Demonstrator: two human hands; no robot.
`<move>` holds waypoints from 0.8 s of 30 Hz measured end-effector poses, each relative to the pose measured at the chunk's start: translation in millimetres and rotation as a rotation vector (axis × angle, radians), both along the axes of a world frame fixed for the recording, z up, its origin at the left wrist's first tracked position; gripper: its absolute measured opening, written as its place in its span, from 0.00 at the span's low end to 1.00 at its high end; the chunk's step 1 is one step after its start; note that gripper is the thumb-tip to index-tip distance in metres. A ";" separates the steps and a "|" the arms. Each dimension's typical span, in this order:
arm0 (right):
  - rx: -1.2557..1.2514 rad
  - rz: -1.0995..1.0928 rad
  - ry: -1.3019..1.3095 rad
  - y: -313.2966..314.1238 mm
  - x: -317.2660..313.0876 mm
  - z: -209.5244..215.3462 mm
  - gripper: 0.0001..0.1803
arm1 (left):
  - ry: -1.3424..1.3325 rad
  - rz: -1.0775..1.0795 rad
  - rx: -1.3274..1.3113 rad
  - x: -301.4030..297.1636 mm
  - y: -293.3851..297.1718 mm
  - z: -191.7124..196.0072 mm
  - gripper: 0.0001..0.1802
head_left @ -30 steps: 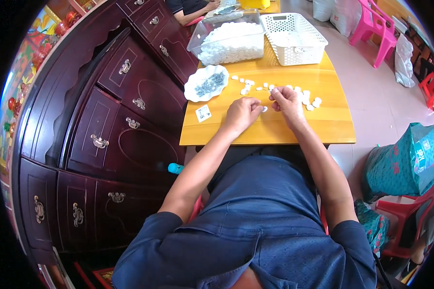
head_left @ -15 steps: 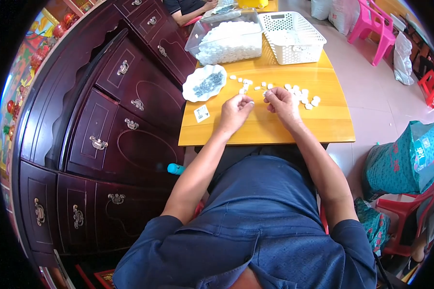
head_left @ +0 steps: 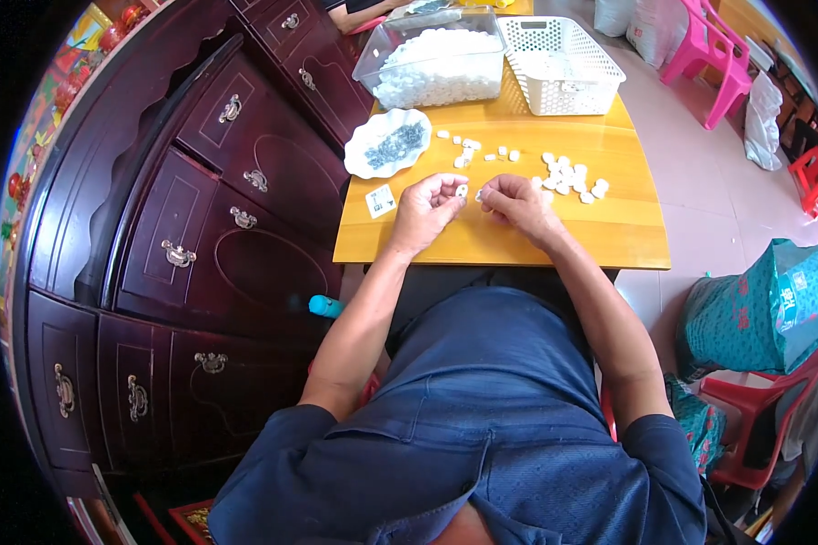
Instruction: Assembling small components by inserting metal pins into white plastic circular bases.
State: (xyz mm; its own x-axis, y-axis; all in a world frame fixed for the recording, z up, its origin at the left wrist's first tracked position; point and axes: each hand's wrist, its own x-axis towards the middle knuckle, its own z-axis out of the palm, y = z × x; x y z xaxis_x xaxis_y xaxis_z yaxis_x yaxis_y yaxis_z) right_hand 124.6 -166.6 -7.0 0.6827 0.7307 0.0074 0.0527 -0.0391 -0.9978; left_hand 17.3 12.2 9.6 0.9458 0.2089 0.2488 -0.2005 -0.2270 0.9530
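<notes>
My left hand (head_left: 422, 218) pinches a small white plastic piece (head_left: 462, 191), with dark spots on the side that shows, between thumb and fingers. Close by on its right, my right hand (head_left: 522, 209) is closed in a pinch on something tiny and pale, too small to name. The fingertips of the two hands nearly meet above the front part of the wooden table (head_left: 409, 247). Beyond them lie several loose white pieces (head_left: 471, 144). A denser group of white pieces (head_left: 563, 173) lies just past my right hand.
A scalloped white dish (head_left: 359, 154) holds small dark grey bits, with a printed white card (head_left: 381, 201) nearby. Behind stand a clear bin (head_left: 365, 82) heaped with white pieces and a white perforated basket (head_left: 600, 91). Dark cabinets (head_left: 200, 218) line the left; a teal bag (head_left: 736, 309) sits right.
My right hand has come left and down, nearer to my left hand. My left hand has shifted slightly left and turned, so the white piece in it shows more.
</notes>
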 end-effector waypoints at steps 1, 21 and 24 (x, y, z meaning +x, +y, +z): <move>0.006 0.009 -0.002 0.5 -0.2 0.2 0.12 | 0.000 0.001 -0.001 -0.1 0.3 -0.4 0.13; -0.053 -0.002 -0.038 -0.1 -6.8 7.8 0.12 | -0.030 0.017 0.081 0.6 -1.9 -4.7 0.13; -0.057 -0.004 -0.036 -0.2 -5.8 6.5 0.12 | -0.039 0.011 0.110 1.4 -0.6 -6.2 0.13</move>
